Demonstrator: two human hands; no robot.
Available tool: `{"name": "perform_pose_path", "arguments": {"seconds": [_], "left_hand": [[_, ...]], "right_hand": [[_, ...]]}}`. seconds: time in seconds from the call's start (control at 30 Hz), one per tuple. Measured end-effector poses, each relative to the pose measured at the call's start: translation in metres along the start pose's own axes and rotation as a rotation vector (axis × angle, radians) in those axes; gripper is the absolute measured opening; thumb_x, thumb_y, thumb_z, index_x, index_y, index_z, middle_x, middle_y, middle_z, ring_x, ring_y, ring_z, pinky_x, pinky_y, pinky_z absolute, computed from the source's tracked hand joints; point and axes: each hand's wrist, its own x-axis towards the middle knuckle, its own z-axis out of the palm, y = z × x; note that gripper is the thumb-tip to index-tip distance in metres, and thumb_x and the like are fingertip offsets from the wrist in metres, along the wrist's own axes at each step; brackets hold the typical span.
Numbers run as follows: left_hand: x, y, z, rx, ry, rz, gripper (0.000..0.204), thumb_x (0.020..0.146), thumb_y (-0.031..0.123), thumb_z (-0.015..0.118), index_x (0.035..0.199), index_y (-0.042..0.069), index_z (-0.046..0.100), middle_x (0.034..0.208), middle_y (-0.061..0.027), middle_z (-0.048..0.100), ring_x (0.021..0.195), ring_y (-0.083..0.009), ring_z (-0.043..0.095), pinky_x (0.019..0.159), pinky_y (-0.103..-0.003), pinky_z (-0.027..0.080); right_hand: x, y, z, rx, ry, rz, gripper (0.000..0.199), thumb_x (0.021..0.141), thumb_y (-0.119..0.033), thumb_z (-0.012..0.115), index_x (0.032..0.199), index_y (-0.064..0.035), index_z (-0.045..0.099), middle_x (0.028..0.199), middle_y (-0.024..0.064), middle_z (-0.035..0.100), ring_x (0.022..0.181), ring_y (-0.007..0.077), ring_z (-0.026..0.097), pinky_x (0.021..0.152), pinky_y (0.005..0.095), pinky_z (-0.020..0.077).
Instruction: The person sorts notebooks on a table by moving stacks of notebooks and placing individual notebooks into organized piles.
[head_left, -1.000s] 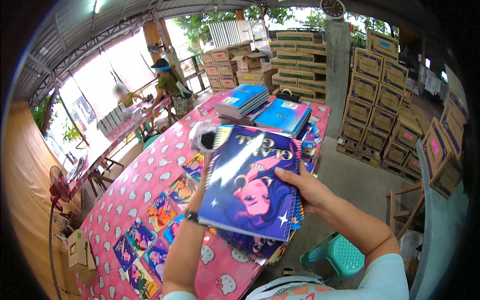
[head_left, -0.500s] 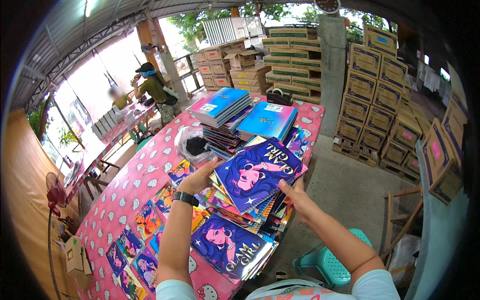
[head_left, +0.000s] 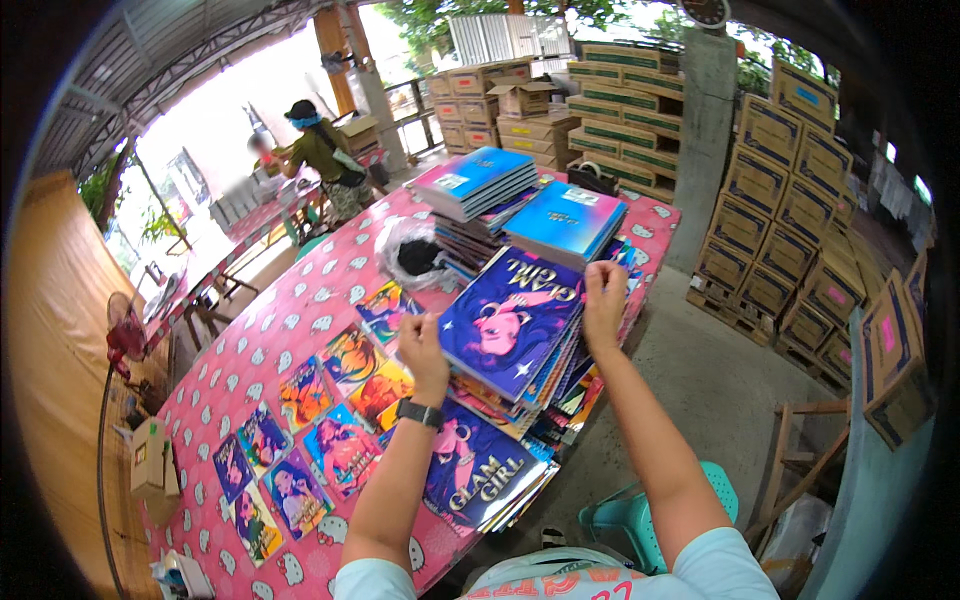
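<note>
At centre frame, my left hand [head_left: 422, 345] and right hand [head_left: 604, 300] pinching opposite edges of the glossy purple illustrated book [head_left: 510, 325], atop a fanned book stack [head_left: 520, 400], pink patterned tablecloth [head_left: 300, 300] beneath.

1 head-worn fisheye view looks steeply down, close over the pink table [head_left: 300, 300] (edges bend outward).

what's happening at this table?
A person stands at a long table with a pink patterned cloth, both hands at the top purple-covered book of a fanned pile. The left hand is at its near-left edge, the right hand pinches its far-right corner. Small picture cards lie in rows to the left, blue book stacks sit farther back. Another person works at a far table.
</note>
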Motion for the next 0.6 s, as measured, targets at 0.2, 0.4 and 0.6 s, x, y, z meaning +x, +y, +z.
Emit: {"name": "perform_pose_path", "arguments": {"seconds": [0.2, 0.4, 0.6], "left_hand": [[0.024, -0.003, -0.080, -0.102, -0.047, -0.035, 0.041, 0.093, 0.036, 0.046, 0.114, 0.001, 0.049, 0.099, -0.0104, 0.055, 0.094, -0.0190, 0.051, 0.083, -0.031, 0.039], [-0.008, -0.036, -0.275, -0.358, 0.240, -0.424, 0.033, 0.090, 0.032, 0.048, 0.110, 0.007, 0.052, 0.099, -0.0047, 0.056, 0.093, -0.0162, 0.052, 0.083, -0.035, 0.041], [-0.057, -0.085, -0.317, -0.473, 0.122, -0.695, 0.021, 0.083, 0.024, 0.059, 0.097, 0.008, 0.056, 0.088, -0.0024, 0.059, 0.081, -0.0134, 0.056, 0.071, -0.028, 0.043]], "right_hand": [[-0.028, -0.078, -0.028, 0.059, 0.087, 0.030, 0.025, 0.088, -0.018, 0.053, 0.104, 0.0005, 0.054, 0.101, 0.0116, 0.055, 0.099, 0.0190, 0.051, 0.087, 0.0317, 0.0393], [-0.096, -0.232, 0.015, 0.268, -0.740, 0.061, 0.016, 0.082, -0.012, 0.056, 0.091, 0.0003, 0.061, 0.082, 0.0071, 0.061, 0.074, 0.0145, 0.059, 0.071, 0.0266, 0.0460], [-0.147, -0.147, 0.238, -0.770, -1.247, -0.249, 0.023, 0.073, -0.018, 0.055, 0.086, -0.0053, 0.068, 0.087, 0.0165, 0.065, 0.082, 0.0318, 0.063, 0.074, 0.0424, 0.0491]]}}
